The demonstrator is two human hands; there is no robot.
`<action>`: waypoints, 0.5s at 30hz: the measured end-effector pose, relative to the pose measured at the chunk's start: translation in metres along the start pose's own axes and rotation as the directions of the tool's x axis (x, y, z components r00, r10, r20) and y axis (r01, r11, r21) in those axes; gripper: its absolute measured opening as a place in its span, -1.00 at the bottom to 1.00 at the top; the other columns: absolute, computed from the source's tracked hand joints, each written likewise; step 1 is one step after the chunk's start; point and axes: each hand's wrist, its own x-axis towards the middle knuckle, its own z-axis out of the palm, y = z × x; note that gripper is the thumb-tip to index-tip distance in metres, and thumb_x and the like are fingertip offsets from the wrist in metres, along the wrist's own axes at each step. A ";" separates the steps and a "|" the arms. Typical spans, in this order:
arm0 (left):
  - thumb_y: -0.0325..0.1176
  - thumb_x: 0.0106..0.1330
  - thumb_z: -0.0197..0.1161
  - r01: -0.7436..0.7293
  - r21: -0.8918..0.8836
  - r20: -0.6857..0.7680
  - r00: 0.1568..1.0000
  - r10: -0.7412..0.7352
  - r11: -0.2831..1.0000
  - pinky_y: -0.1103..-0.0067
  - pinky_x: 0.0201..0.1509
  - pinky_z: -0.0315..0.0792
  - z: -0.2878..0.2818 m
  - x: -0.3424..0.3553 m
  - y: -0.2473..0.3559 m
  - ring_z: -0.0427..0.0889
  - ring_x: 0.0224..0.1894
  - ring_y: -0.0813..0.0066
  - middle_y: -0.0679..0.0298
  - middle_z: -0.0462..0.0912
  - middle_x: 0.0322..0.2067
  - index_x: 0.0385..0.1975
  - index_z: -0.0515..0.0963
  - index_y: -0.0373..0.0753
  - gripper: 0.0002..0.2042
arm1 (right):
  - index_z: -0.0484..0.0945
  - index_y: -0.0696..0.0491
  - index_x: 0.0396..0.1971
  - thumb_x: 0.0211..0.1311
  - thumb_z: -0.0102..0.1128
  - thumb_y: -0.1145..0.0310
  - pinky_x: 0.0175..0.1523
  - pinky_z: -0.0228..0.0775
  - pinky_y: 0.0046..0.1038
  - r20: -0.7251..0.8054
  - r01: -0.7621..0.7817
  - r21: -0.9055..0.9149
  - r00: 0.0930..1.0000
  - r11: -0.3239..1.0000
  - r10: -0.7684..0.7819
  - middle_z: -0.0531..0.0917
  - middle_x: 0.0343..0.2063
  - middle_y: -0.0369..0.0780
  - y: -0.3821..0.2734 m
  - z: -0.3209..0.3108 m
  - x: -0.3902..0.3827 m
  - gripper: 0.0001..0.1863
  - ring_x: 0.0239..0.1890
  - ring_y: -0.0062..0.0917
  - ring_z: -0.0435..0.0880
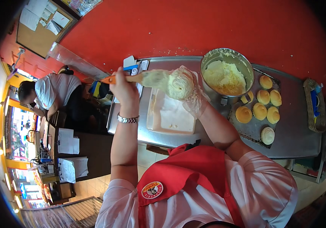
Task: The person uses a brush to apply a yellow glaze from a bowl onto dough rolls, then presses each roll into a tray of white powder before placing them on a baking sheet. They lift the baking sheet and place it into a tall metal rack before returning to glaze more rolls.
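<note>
My left hand (123,86) is closed round the orange and wooden handle of a spatula (156,79), its blade thickly smeared with pale cream. The blade's tip meets a cream-covered bun (180,85) that sits in my right hand (195,105). Clear plastic, apparently a glove, covers that hand, and its fingers are partly hidden behind the bun. Below both hands lies a shallow white tray (167,128) with a few crumbs in it. Right of the bun stands a deep metal bowl (251,72) holding pale yellow cream (223,76).
A dark baking tray (246,133) bears several golden buns (263,97) and one cream-topped bun (267,135). Farther right is a woven basket (312,114) with blue things inside. The metal table (298,140) backs onto a red wall. Another person (58,91) leans over a counter at left.
</note>
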 end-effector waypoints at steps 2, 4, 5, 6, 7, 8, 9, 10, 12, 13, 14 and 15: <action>-0.31 0.29 0.18 0.055 -0.121 -0.037 0.998 -0.059 0.991 0.74 -0.72 0.13 0.010 -0.006 0.004 0.27 -0.76 0.72 0.44 0.38 -0.71 -0.58 0.37 -0.16 -0.78 | 0.59 0.07 -0.34 0.24 -0.08 -0.02 -0.01 0.50 -0.20 -0.038 0.138 -0.205 0.988 0.969 -0.149 0.66 -0.33 -0.15 -0.002 0.005 -0.006 -0.56 -0.23 -0.28 0.64; -0.28 0.28 0.21 0.287 -0.102 0.033 0.958 -0.285 0.952 0.75 -0.73 0.11 0.024 -0.035 -0.005 0.25 -0.78 0.73 0.45 0.36 -0.73 -0.59 0.36 -0.15 -0.76 | 0.57 0.07 -0.31 0.26 -0.11 0.00 -0.03 0.52 -0.23 -0.067 0.060 -0.180 0.995 0.982 -0.073 0.66 -0.31 -0.16 -0.010 0.019 -0.019 -0.56 -0.23 -0.31 0.65; -0.26 0.27 0.22 0.385 -0.089 0.049 0.923 -0.382 0.919 0.75 -0.74 0.09 0.028 -0.048 -0.009 0.24 -0.78 0.73 0.46 0.34 -0.74 -0.59 0.36 -0.14 -0.75 | 0.57 0.07 -0.29 0.27 -0.12 0.00 -0.04 0.53 -0.24 -0.077 0.002 -0.168 0.997 0.986 -0.015 0.65 -0.31 -0.16 -0.009 0.027 -0.022 -0.56 -0.23 -0.32 0.65; -0.24 0.27 0.23 0.397 -0.081 0.026 0.918 -0.396 0.914 0.76 -0.77 0.04 0.034 -0.055 -0.022 0.20 -0.81 0.75 0.48 0.31 -0.75 -0.62 0.35 -0.12 -0.73 | 0.56 0.07 -0.28 0.28 -0.14 0.01 -0.03 0.53 -0.24 -0.014 0.049 -0.200 0.999 0.979 -0.053 0.65 -0.30 -0.16 -0.006 0.026 -0.022 -0.56 -0.22 -0.32 0.65; -0.23 0.27 0.23 0.372 -0.062 0.010 0.928 -0.372 0.926 0.76 -0.78 0.03 0.027 -0.048 -0.028 0.19 -0.81 0.75 0.48 0.30 -0.76 -0.63 0.34 -0.13 -0.72 | 0.55 0.08 -0.27 0.29 -0.16 0.02 -0.03 0.52 -0.25 0.054 0.106 -0.228 0.994 0.968 -0.097 0.64 -0.29 -0.15 -0.007 0.024 -0.023 -0.56 -0.22 -0.31 0.65; -0.23 0.27 0.24 0.343 -0.038 -0.008 0.939 -0.343 0.939 0.76 -0.78 0.01 0.012 -0.033 -0.030 0.17 -0.82 0.75 0.48 0.29 -0.76 -0.63 0.34 -0.13 -0.71 | 0.55 0.08 -0.26 0.31 -0.18 0.03 -0.03 0.52 -0.26 0.124 0.162 -0.246 0.983 0.955 -0.135 0.64 -0.29 -0.15 -0.005 0.022 -0.022 -0.56 -0.22 -0.31 0.65; -0.23 0.26 0.24 0.321 -0.011 -0.017 0.947 -0.321 0.947 0.76 -0.79 -0.01 0.001 -0.018 -0.032 0.16 -0.83 0.75 0.48 0.28 -0.76 -0.64 0.33 -0.14 -0.70 | 0.54 0.09 -0.26 0.31 -0.19 0.04 -0.01 0.51 -0.26 0.098 0.204 -0.293 0.978 0.934 -0.183 0.64 -0.29 -0.13 -0.006 0.012 -0.018 -0.56 -0.21 -0.29 0.64; -0.23 0.27 0.23 0.264 -0.060 -0.012 0.964 -0.265 0.963 0.75 -0.79 -0.02 -0.007 -0.005 -0.028 0.14 -0.82 0.76 0.48 0.28 -0.76 -0.65 0.32 -0.14 -0.69 | 0.54 0.10 -0.26 0.32 -0.20 0.04 0.01 0.50 -0.25 0.071 0.243 -0.338 0.970 0.909 -0.233 0.63 -0.28 -0.12 -0.009 -0.002 -0.012 -0.55 -0.20 -0.27 0.63; -0.24 0.29 0.20 0.181 -0.112 0.003 0.983 -0.182 0.977 0.75 -0.77 0.01 -0.013 0.010 -0.018 0.12 -0.83 0.73 0.46 0.27 -0.78 -0.66 0.30 -0.15 -0.68 | 0.54 0.11 -0.26 0.32 -0.21 0.05 0.05 0.47 -0.23 0.006 0.235 -0.269 0.970 0.934 -0.243 0.63 -0.28 -0.10 -0.011 -0.010 -0.011 -0.55 -0.17 -0.25 0.62; -0.25 0.30 0.20 0.180 -0.167 0.073 0.983 -0.169 0.969 0.75 -0.76 0.03 -0.006 0.008 -0.007 0.13 -0.83 0.72 0.45 0.27 -0.78 -0.66 0.30 -0.15 -0.68 | 0.54 0.10 -0.26 0.32 -0.21 0.05 0.06 0.45 -0.22 -0.028 0.200 -0.145 0.978 0.969 -0.206 0.62 -0.27 -0.11 -0.012 -0.008 -0.015 -0.56 -0.15 -0.26 0.62; -0.23 0.31 0.18 0.262 -0.221 0.030 0.965 -0.262 0.939 0.73 -0.74 0.06 0.008 -0.002 0.001 0.13 -0.83 0.69 0.44 0.26 -0.79 -0.66 0.30 -0.15 -0.68 | 0.53 0.10 -0.26 0.32 -0.21 0.04 0.08 0.43 -0.21 -0.056 0.165 -0.018 0.985 0.986 -0.166 0.62 -0.27 -0.11 -0.014 -0.005 -0.018 -0.56 -0.14 -0.27 0.61; -0.22 0.32 0.17 0.300 -0.148 0.039 0.954 -0.297 0.942 0.72 -0.74 0.07 0.019 -0.014 -0.004 0.13 -0.83 0.69 0.44 0.26 -0.79 -0.66 0.30 -0.15 -0.68 | 0.53 0.09 -0.26 0.32 -0.20 0.04 0.08 0.43 -0.21 0.075 0.165 -0.018 0.984 0.986 -0.163 0.62 -0.27 -0.12 -0.015 0.000 -0.018 -0.56 -0.13 -0.29 0.61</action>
